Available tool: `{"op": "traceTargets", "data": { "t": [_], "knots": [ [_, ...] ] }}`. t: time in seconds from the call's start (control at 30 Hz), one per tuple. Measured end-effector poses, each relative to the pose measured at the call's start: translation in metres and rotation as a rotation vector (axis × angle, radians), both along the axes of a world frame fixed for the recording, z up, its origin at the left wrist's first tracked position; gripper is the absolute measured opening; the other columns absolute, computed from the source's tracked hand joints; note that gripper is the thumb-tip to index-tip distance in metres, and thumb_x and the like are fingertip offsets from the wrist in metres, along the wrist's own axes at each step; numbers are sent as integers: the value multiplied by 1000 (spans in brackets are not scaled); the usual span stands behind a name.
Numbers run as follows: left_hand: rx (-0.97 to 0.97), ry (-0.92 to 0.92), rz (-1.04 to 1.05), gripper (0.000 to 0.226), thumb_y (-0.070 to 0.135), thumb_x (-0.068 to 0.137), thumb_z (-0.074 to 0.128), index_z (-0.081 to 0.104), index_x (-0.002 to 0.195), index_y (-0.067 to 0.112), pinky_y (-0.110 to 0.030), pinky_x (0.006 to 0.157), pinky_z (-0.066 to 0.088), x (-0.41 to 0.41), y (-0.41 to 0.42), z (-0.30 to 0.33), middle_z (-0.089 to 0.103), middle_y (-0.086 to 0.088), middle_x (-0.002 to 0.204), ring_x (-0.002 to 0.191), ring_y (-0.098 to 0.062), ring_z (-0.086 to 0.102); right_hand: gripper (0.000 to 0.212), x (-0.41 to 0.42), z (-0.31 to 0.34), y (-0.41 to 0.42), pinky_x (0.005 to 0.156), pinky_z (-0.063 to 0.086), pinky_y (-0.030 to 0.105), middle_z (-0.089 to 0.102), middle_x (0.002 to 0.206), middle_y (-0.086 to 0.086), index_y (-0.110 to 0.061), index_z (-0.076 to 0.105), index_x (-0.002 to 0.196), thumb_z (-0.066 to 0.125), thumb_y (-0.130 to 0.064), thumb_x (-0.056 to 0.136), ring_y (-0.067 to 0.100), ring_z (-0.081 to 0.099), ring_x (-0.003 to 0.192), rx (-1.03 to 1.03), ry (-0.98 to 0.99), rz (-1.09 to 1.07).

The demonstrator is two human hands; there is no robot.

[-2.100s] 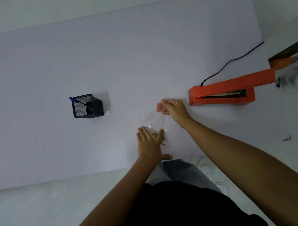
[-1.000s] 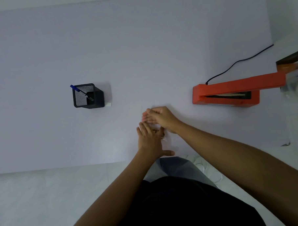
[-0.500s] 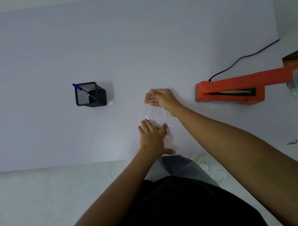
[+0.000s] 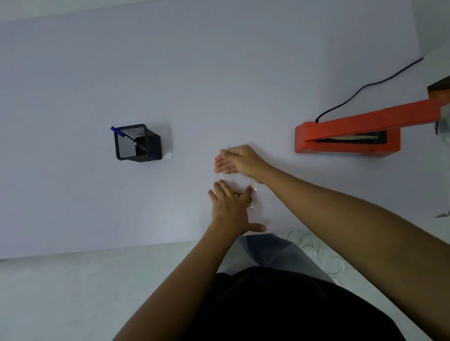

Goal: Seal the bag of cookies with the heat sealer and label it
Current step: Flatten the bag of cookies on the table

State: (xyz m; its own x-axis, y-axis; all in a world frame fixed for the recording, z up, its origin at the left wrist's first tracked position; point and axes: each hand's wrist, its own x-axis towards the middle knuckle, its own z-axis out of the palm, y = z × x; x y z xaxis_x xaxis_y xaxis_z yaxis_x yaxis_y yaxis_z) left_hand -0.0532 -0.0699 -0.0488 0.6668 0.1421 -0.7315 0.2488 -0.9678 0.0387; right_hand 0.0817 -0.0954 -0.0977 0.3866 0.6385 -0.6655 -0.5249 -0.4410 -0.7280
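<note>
A clear plastic bag of cookies (image 4: 241,181) lies flat on the pale table (image 4: 214,67) in front of me. My left hand (image 4: 232,206) presses flat on its near end, over the brown cookies (image 4: 248,199), fingers spread. My right hand (image 4: 236,159) lies flat, palm down, across the bag's far open end. The orange heat sealer (image 4: 351,136) sits to the right with its arm raised; neither hand touches it. A small white label (image 4: 168,155) lies beside the pen holder.
A black mesh pen holder (image 4: 136,143) with a blue pen (image 4: 124,135) stands to the left. The sealer's black cord (image 4: 369,82) runs back right. A box (image 4: 444,86) sits at the right edge. The table's near edge runs just below my left hand.
My right hand has stroked back and forth along the bag, away to its far end and now a little nearer again. My left hand has stayed pressed on the cookies.
</note>
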Motion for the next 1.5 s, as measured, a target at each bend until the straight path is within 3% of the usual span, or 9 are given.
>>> {"op": "traceTargets", "data": {
  "t": [0.23, 0.4, 0.53, 0.63, 0.8, 0.9, 1.17, 1.33, 1.5],
  "knots": [
    [13, -15, -3, 118, 91, 61, 51, 7, 154, 33, -66, 113, 17, -1, -1, 0, 4, -34, 156, 143, -55, 7, 36, 43, 4, 2, 87, 57, 33, 75, 104, 16, 2, 71, 106, 51, -27, 103, 26, 75, 95, -19, -134, -109],
    [19, -26, -15, 120, 91, 60, 51, 5, 154, 33, -65, 114, 18, -2, 0, -2, 3, -33, 157, 143, -55, 8, 26, 45, 2, -25, 68, 55, 30, 74, 84, 7, -5, 72, 87, 54, -19, 99, 16, 69, 71, -209, -445, -244],
    [14, -19, -9, 120, 92, 60, 50, 6, 155, 33, -66, 113, 16, -2, 0, -3, 2, -36, 156, 143, -55, 6, 17, 18, 1, -58, 69, 49, 26, 73, 84, 6, -5, 71, 87, 58, -15, 93, 19, 68, 78, -397, -654, -243],
    [10, -21, -4, 120, 92, 59, 50, 7, 154, 33, -66, 113, 16, -3, 0, -3, 3, -36, 155, 142, -55, 7, 21, -6, 9, -68, 79, 48, 19, 74, 98, 7, -5, 71, 107, 67, -15, 88, 15, 66, 89, -478, -591, -225],
    [8, -59, 1, 119, 92, 59, 51, 7, 154, 34, -64, 112, 20, -5, 0, -4, 6, -34, 156, 142, -54, 11, 57, -24, 8, -59, 93, 57, 42, 75, 97, 7, -3, 63, 121, 85, -15, 69, 23, 71, 94, -455, -290, -228],
    [21, -66, -7, 120, 92, 60, 50, 6, 154, 33, -63, 113, 20, -5, 0, -4, 8, -33, 156, 142, -54, 11, 63, -26, 7, -54, 93, 58, 44, 74, 102, 7, -6, 63, 121, 89, -17, 64, 24, 70, 98, -427, -192, -210],
    [1, -108, 8, 112, 91, 64, 47, 13, 154, 34, -60, 112, 25, -9, 2, -7, 15, -31, 155, 140, -53, 16, 24, -34, 15, -54, 88, 55, 32, 76, 102, 9, -6, 75, 105, 72, -24, 89, 23, 69, 96, -382, -343, -88],
    [-202, -418, 496, 64, 54, 85, 63, 42, 137, 26, -45, 99, 43, -16, 23, -10, 51, -12, 136, 123, -30, 48, 22, -36, 24, -60, 90, 54, 31, 76, 102, 8, -5, 75, 105, 71, -22, 91, 19, 69, 95, -294, -301, -148],
    [-432, -492, 914, 79, 53, 78, 74, 37, 141, 21, -39, 95, 48, -26, 64, -11, 51, 3, 130, 113, -17, 52, 20, -38, 43, -67, 78, 48, 13, 75, 100, -2, -9, 75, 105, 72, -22, 90, 6, 67, 92, -245, -252, -173]
  ]
}}
